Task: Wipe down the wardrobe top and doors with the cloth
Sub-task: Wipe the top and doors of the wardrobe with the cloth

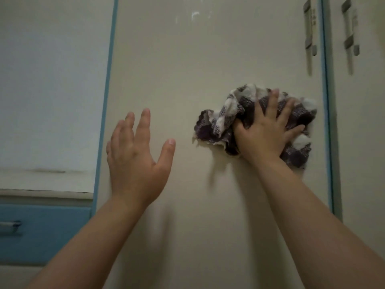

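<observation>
Far left: pale panel over a blue drawer front [43, 232] with a small metal pull [9, 224], not part of the wiping right now. A thin blue vertical trim strip [106, 101] marks the left edge of the glossy cream wardrobe door [187, 59].

Left hand [135, 159]: fingers spread wide, palm toward the door's left side, holding nothing. Cannot tell if it touches the panel or hovers just off it; looks like bracing.

Crumpled purple-and-white checked cloth [220, 124]: on the door's right half, about mid-height in view, pressed flat against the surface. Right hand [264, 134] lies splayed over the cloth's right part, fingers open and pushing rather than clenching, so the cloth is pinned by palm pressure. The cloth's left bunch sticks out free beside the hand.

Handling, judged: cloth is soft, light, limp, bunches easily; on a slick vertical panel it will drop if pressure eases. Best hold is a palm on the thick middle wad, thumb hooked in a fold. Loose left flap may drag or fold under.

Room: plenty of bare door above, below and leftward toward the left hand. Rightward is tight: second blue trim strip [326, 101] is just beside the cloth's right edge. Above right, grey bar handle [308, 26] on this door and another grey handle [349, 28] on the next door [366, 122] could snag the cloth on upward strokes. Wardrobe top is out of view.
</observation>
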The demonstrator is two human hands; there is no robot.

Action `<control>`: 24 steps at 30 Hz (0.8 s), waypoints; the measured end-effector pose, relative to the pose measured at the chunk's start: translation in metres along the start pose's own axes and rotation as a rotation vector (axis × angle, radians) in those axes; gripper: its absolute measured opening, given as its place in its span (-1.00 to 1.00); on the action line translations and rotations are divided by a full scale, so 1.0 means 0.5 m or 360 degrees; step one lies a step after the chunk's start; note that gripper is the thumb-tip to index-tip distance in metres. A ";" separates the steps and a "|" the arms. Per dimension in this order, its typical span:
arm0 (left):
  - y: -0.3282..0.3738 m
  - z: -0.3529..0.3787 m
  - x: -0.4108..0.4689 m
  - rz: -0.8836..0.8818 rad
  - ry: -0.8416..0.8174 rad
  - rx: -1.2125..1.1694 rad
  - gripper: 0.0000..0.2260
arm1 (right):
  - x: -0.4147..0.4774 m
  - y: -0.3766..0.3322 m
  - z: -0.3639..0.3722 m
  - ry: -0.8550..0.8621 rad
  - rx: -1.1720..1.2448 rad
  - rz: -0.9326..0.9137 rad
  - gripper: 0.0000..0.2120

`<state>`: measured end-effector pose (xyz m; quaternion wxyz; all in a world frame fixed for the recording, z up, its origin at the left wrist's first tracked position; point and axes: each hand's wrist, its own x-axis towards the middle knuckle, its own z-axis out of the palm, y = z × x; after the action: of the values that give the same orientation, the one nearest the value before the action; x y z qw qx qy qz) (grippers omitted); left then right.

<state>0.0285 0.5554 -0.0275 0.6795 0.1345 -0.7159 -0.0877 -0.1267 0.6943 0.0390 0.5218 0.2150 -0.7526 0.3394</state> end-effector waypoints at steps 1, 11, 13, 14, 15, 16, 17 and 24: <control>0.001 -0.003 0.007 0.0010 0.0011 -0.0003 -0.28 | 0.000 -0.032 0.002 -0.0018 -0.0022 -0.0117 -0.29; 0.085 0.017 0.179 0.0013 0.0060 0.0227 -0.34 | 0.031 -0.274 0.069 -0.0024 -0.0400 -0.1250 -0.38; 0.113 0.022 0.237 0.0020 0.0059 0.0235 -0.35 | 0.069 -0.281 0.060 -0.0093 -0.0293 -0.1391 -0.38; 0.127 0.024 0.261 0.0034 0.0058 0.0219 -0.36 | 0.089 -0.277 0.042 -0.0127 -0.0113 -0.1386 -0.36; 0.141 0.026 0.283 0.0054 0.0059 0.0197 -0.37 | 0.110 -0.265 0.030 -0.0150 0.0093 -0.1313 -0.33; 0.158 0.030 0.309 0.0072 0.0055 0.0156 -0.38 | 0.137 -0.247 0.020 -0.0154 0.0233 -0.1208 -0.31; 0.174 0.034 0.329 0.0093 0.0052 0.0108 -0.39 | 0.158 -0.221 0.013 -0.0086 0.0249 -0.1090 -0.30; 0.283 0.069 0.419 0.0179 -0.0079 -0.0128 -0.38 | 0.301 -0.037 -0.065 0.0208 0.0035 -0.0457 -0.35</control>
<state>-0.0246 0.6225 0.2128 0.6703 0.0643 -0.7348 -0.0814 -0.1480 0.7103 0.1920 0.6103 0.3034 -0.6749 0.2828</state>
